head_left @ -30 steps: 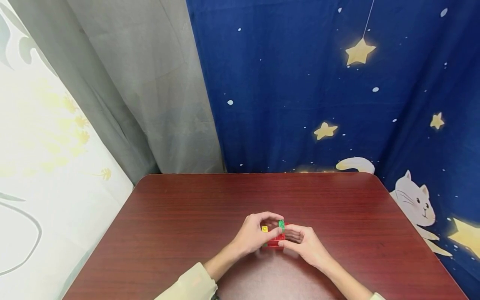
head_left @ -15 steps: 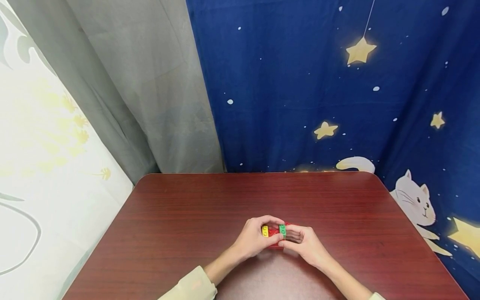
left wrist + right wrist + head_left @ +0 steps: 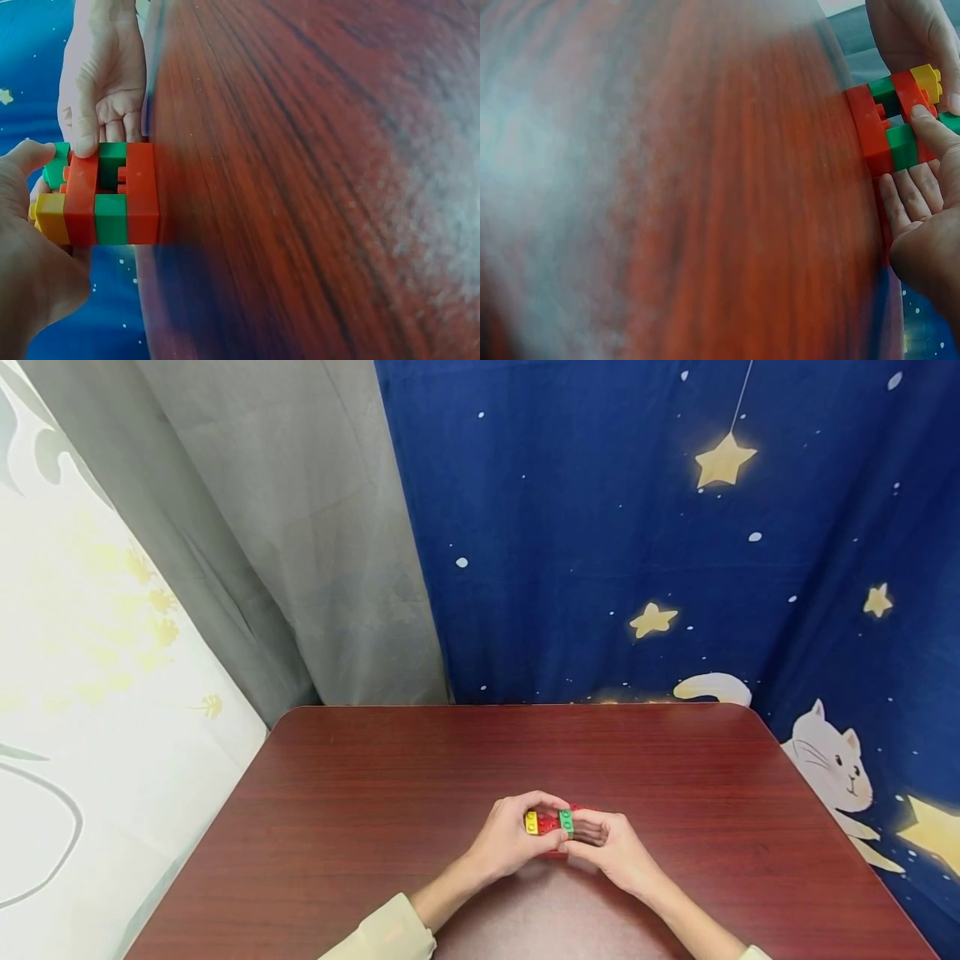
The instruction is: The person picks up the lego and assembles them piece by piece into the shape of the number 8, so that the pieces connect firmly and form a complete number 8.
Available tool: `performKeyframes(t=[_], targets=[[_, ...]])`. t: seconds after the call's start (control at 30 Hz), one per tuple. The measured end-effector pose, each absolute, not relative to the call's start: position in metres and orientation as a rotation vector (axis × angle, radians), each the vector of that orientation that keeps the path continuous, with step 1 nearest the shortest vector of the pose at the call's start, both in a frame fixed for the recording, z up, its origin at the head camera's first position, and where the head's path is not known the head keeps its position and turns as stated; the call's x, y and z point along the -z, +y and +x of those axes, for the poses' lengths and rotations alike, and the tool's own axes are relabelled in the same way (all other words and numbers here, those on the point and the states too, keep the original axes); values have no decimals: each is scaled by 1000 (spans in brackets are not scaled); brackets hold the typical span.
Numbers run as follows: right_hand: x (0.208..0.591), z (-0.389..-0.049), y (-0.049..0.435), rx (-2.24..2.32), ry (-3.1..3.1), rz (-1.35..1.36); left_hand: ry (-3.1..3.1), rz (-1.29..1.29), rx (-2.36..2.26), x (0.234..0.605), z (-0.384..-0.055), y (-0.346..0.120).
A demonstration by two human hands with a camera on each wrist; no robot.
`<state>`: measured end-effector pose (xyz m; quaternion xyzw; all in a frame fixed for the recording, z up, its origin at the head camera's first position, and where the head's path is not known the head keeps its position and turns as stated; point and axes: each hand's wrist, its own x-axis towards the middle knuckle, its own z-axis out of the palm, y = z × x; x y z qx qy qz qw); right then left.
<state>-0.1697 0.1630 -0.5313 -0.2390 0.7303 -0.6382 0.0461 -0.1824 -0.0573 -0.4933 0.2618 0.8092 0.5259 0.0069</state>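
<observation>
A small stack of toy building bricks stands on the table between the two hands. Its long lower red brick (image 3: 142,191) carries two green bricks (image 3: 111,219) with a gap between them, and a second long red brick (image 3: 81,201) lies across these. On top sit a yellow brick (image 3: 532,823) at the left end and a green brick (image 3: 566,822) at the right. My left hand (image 3: 508,833) pinches that upper green brick between thumb and fingers. My right hand (image 3: 621,853) grips the stack's right side, its thumb on the upper red brick.
The reddish-brown wooden table (image 3: 375,777) has rounded far corners. Behind it hang a grey curtain (image 3: 300,527) and a blue curtain with stars (image 3: 570,527). A pale patterned cloth (image 3: 90,693) hangs at the left.
One second ago the upper green brick was held higher and tilted above the red brick. The left hand has lowered it onto the stack. The right hand has hardly moved.
</observation>
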Motion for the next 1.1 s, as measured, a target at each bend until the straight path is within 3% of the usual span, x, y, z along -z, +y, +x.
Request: performKeyframes(t=[1.1], targets=[[531, -169, 163, 1940, 2236, -756, 2596, 835, -1659, 494, -183, -56]])
